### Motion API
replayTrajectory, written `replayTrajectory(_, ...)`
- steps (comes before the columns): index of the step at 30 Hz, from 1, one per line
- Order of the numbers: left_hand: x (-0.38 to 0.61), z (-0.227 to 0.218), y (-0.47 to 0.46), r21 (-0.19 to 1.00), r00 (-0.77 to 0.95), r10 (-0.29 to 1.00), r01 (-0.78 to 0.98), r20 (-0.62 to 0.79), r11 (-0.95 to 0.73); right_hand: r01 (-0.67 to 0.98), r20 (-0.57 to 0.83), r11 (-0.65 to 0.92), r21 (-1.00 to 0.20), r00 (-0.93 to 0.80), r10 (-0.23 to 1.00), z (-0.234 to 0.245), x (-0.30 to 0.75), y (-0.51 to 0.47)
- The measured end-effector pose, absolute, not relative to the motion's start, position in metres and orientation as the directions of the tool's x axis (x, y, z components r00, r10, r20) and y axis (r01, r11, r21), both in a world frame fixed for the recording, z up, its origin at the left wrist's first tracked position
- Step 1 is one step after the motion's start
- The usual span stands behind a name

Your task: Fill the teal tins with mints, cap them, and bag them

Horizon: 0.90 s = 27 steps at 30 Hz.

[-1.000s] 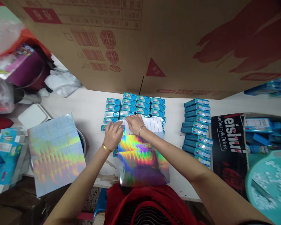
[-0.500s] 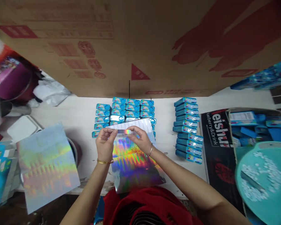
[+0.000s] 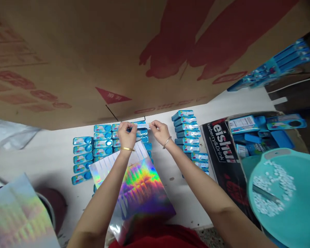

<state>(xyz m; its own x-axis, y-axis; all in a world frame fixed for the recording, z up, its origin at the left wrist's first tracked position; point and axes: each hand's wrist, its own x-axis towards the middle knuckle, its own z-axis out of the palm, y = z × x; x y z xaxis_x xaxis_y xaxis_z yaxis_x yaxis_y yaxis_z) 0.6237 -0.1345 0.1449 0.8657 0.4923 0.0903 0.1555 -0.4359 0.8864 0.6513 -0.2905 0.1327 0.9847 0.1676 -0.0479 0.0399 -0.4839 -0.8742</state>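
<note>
Between my two hands a small strip sticker [image 3: 142, 126] is stretched above the far end of the rows of blue boxes. My left hand [image 3: 127, 135] pinches its left end, and my right hand [image 3: 160, 131] pinches its right end. Small blue tins or boxes [image 3: 103, 143] stand in rows under and left of my hands. A shiny holographic sticker sheet [image 3: 142, 182] lies below my left forearm, overlapping some boxes. Another column of the same blue boxes [image 3: 187, 131] stands to the right of my right hand.
A large cardboard carton [image 3: 93, 51] rises at the back. At right are a black printed box [image 3: 222, 148] holding blue packs and a turquoise tray [image 3: 302, 203] with white pellets and a tool. Another holographic sheet [image 3: 18, 213] lies at left over a round container [image 3: 59, 206].
Both hands have moved forward, away from my body, with the strip sticker, over the far boxes. The view has turned to the right. The holographic sheet now lies more tilted.
</note>
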Motion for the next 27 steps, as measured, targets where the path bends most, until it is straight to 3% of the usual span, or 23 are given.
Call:
replayTrajectory(8, 0.637, 0.129, -0.138, 0.661, 0.881, 0.467, 0.308, 0.073, -0.684, 0.027, -0.084, -0.611, -0.791, 0.985, 0.152, 0.108, 0.665, -0.286)
replayTrajectory(14, 0.638, 0.13, -0.137, 0.477, 0.908, 0.415, 0.338, 0.063, -0.811, -0.089, -0.154, -0.478, -0.874, 0.983, 0.099, 0.083, 0.659, -0.281)
replayTrajectory(17, 0.631, 0.137, -0.133, 0.439, 0.928, 0.361, 0.287, 0.093, -0.851, -0.033, -0.064, -0.413, -0.91, 0.996, 0.06, 0.075, 0.647, -0.282)
replayTrajectory(21, 0.617, 0.136, -0.132, 0.321, 0.991, 0.111, 0.079, 0.081, -0.944, 0.158, 0.051, -0.483, -0.861, 0.972, 0.228, 0.072, 0.631, -0.286)
replayTrajectory(24, 0.614, 0.13, -0.136, 0.278, 0.999, 0.038, 0.031, 0.022, -0.96, 0.197, -0.053, -0.62, -0.76, 0.931, 0.36, 0.069, 0.629, -0.29)
replayTrajectory(27, 0.61, 0.134, -0.127, 0.33, 1.0, 0.005, 0.008, -0.01, -0.944, 0.179, -0.175, -0.762, -0.622, 0.917, 0.358, 0.068, 0.634, -0.301)
